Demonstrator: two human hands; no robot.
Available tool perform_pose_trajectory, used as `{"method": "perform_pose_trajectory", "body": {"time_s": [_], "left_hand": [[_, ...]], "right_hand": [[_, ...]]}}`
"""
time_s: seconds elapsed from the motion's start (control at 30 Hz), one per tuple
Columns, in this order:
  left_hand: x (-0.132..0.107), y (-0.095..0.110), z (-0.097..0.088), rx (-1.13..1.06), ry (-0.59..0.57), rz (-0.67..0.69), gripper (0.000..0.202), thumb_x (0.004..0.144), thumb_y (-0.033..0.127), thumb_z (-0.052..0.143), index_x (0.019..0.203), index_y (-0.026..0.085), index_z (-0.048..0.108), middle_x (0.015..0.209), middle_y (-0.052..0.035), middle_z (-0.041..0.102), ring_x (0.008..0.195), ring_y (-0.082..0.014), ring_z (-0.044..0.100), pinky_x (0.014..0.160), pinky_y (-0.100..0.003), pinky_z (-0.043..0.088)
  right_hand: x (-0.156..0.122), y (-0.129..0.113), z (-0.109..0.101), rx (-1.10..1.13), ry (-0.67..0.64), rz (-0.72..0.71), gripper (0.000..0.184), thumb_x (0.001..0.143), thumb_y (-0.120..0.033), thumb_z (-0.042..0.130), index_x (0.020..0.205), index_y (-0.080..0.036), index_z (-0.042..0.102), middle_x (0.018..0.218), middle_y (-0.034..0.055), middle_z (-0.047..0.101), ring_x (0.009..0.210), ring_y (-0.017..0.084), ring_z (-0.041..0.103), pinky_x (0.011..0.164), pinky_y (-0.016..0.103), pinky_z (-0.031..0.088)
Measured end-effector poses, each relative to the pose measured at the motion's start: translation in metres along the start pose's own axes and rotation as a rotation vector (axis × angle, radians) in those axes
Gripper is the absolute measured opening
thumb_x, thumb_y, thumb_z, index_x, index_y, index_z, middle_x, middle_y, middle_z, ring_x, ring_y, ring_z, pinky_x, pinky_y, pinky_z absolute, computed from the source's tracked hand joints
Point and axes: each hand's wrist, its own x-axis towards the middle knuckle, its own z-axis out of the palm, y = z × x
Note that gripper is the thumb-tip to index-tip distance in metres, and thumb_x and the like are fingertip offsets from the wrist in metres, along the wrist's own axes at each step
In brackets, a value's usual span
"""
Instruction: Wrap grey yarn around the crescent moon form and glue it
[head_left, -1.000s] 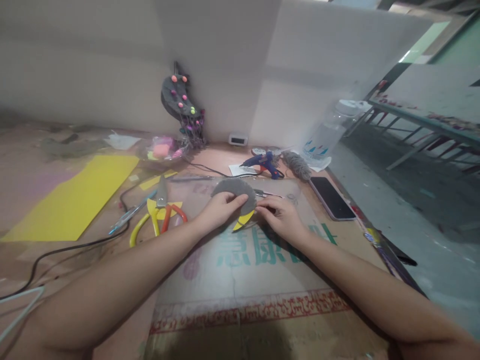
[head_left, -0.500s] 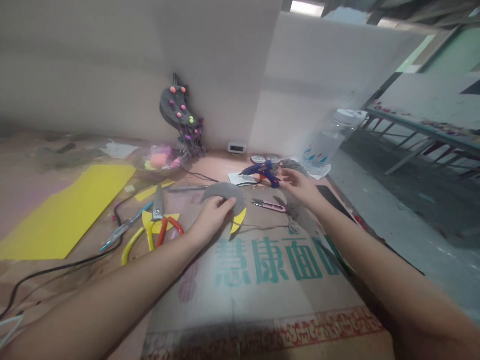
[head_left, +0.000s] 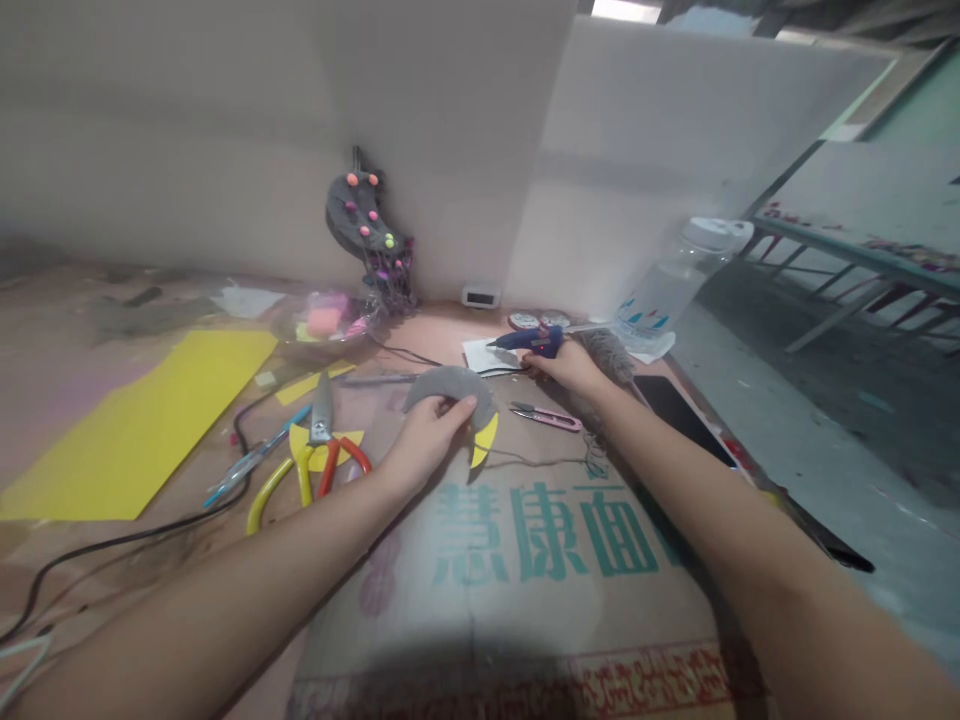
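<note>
My left hand (head_left: 435,432) is closed on a grey crescent-shaped felt piece (head_left: 450,383), thumb on top, over the printed cardboard (head_left: 480,610). A yellow crescent piece (head_left: 484,443) shows beneath its right end, with a grey yarn strand running off to the right. My right hand (head_left: 566,368) is wrapped round the handle of a blue glue gun (head_left: 536,343), whose nozzle points left above a white paper (head_left: 480,355). Pink thread snips (head_left: 547,416) lie below the gun. Left of my left hand rest scissors (head_left: 321,430) with yellow and red handles.
A yellow sheet (head_left: 172,420) and a blue pen (head_left: 255,458) lie at left. Against the wall stands a grey moon ornament with coloured balls (head_left: 360,225). A clear bottle (head_left: 667,275), grey yarn (head_left: 606,354) and a dark phone (head_left: 682,418) are at right.
My right hand has closed round the glue gun's handle; earlier it was beside the gun with fingers apart. My left hand stays on the grey felt piece. The view has shifted slightly.
</note>
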Motion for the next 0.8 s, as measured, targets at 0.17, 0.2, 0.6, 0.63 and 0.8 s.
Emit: {"method": "perform_pose_trajectory", "body": {"time_s": [0.17, 0.2, 0.6, 0.63, 0.8], "left_hand": [[0.001, -0.004, 0.0, -0.032, -0.014, 0.018, 0.029, 0.078, 0.041, 0.065, 0.071, 0.013, 0.065, 0.065, -0.0016, 0.065, 0.06, -0.0125, 0.053, 0.057, -0.022, 0.037], [0.001, -0.004, 0.0, -0.028, -0.017, 0.023, 0.029, 0.079, 0.041, 0.064, 0.071, 0.013, 0.065, 0.066, -0.0018, 0.065, 0.061, -0.0126, 0.054, 0.057, -0.022, 0.037], [0.001, 0.0, -0.003, 0.087, 0.051, 0.038, 0.034, 0.078, 0.046, 0.06, 0.074, 0.013, 0.067, 0.072, -0.0042, 0.069, 0.062, -0.0147, 0.057, 0.058, -0.023, 0.039], [0.001, -0.001, -0.004, 0.088, 0.055, 0.04, 0.034, 0.079, 0.046, 0.06, 0.076, 0.013, 0.067, 0.073, -0.0044, 0.07, 0.062, -0.0147, 0.057, 0.058, -0.023, 0.039], [0.002, -0.003, -0.006, 0.064, 0.038, 0.087, 0.036, 0.08, 0.047, 0.059, 0.083, 0.012, 0.068, 0.082, -0.0063, 0.072, 0.069, -0.0162, 0.061, 0.062, -0.023, 0.042]], "right_hand": [[-0.01, -0.01, -0.011, 0.062, 0.026, 0.036, 0.022, 0.077, -0.034, 0.067, 0.084, -0.013, 0.069, 0.068, 0.0083, 0.072, 0.057, 0.017, 0.065, 0.054, 0.025, 0.051], [-0.013, -0.011, -0.013, 0.074, 0.031, 0.04, 0.021, 0.078, -0.033, 0.066, 0.084, -0.012, 0.069, 0.067, 0.0083, 0.072, 0.055, 0.017, 0.064, 0.052, 0.025, 0.05], [-0.073, -0.034, -0.029, 0.237, 0.098, -0.088, 0.028, 0.08, -0.045, 0.062, 0.076, -0.018, 0.066, 0.064, 0.0042, 0.066, 0.064, 0.019, 0.064, 0.059, 0.029, 0.051], [-0.084, -0.036, -0.029, 0.251, 0.076, -0.119, 0.026, 0.081, -0.045, 0.061, 0.077, -0.02, 0.065, 0.067, 0.0039, 0.066, 0.068, 0.019, 0.065, 0.066, 0.032, 0.053], [-0.133, -0.039, -0.022, 0.25, -0.065, -0.177, 0.029, 0.083, -0.051, 0.058, 0.081, -0.023, 0.067, 0.084, 0.0066, 0.071, 0.083, 0.026, 0.068, 0.077, 0.041, 0.055]]}}
